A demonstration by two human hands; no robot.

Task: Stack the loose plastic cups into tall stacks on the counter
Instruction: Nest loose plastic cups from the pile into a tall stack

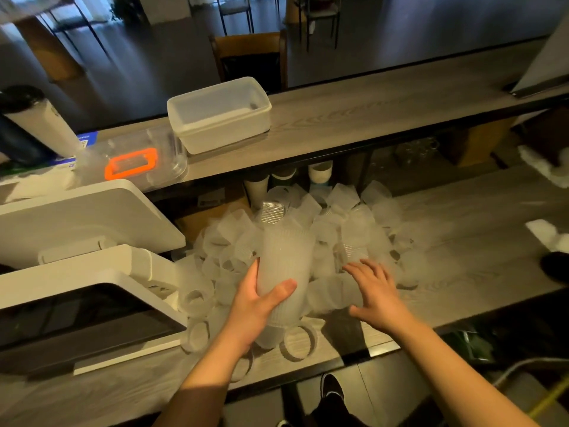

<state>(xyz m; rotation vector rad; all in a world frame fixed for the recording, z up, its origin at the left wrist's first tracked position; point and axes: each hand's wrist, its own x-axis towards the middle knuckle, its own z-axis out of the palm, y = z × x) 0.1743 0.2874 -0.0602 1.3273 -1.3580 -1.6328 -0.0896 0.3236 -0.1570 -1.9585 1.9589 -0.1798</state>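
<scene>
A big heap of loose frosted plastic cups [332, 223] covers the middle of the wooden counter [468, 272]. My left hand [258, 300] is wrapped around a tall ribbed stack of cups [284, 260] that leans away from me over the heap. My right hand [374, 288] hovers with fingers spread just right of the stack, above cups lying on their sides, and holds nothing. More single cups [300, 342] lie near the counter's front edge beneath the stack.
A white point-of-sale screen [77, 315] and a white printer [89, 217] stand at the left. On the raised shelf [385, 118] sit a white tub [220, 114] and a clear box with an orange handle [132, 163]. Paper cups [320, 172] stand behind the heap.
</scene>
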